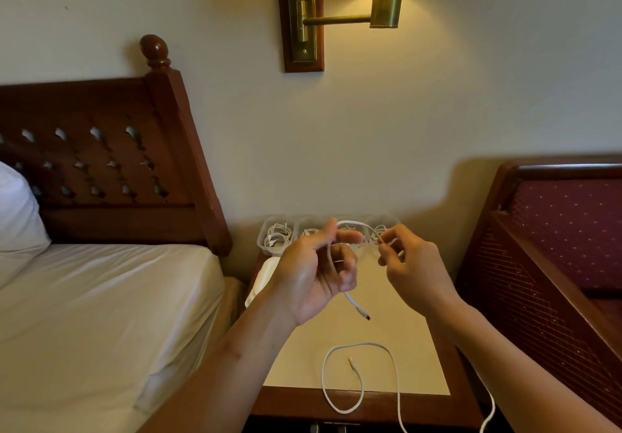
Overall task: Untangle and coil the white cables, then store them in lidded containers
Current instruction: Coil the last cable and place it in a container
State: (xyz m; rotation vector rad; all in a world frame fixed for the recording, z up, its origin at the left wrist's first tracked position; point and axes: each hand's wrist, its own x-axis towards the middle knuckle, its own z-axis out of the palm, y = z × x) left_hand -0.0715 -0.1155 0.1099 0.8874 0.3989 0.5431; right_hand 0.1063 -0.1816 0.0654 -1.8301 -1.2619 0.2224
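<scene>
White cable (367, 343) loop overhangs nightstand's (417, 365) front edge.

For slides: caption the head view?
Left hand and right hand hold a white cable looped above the nightstand; second cable lies loose.

One white cable (351, 221) is held up in the air in an arch, its plug end dangling toward 6 o'clock. A second white cable (365, 344) lies in a loose loop at the 6 o'clock edge of the table (420, 365), one tail dropping over the front. At 12 o'clock stands a row of clear tubs (262, 240) holding coiled white leads (277, 235). The pale shapes at 9 o'clock may be their lids (266, 274).
</scene>
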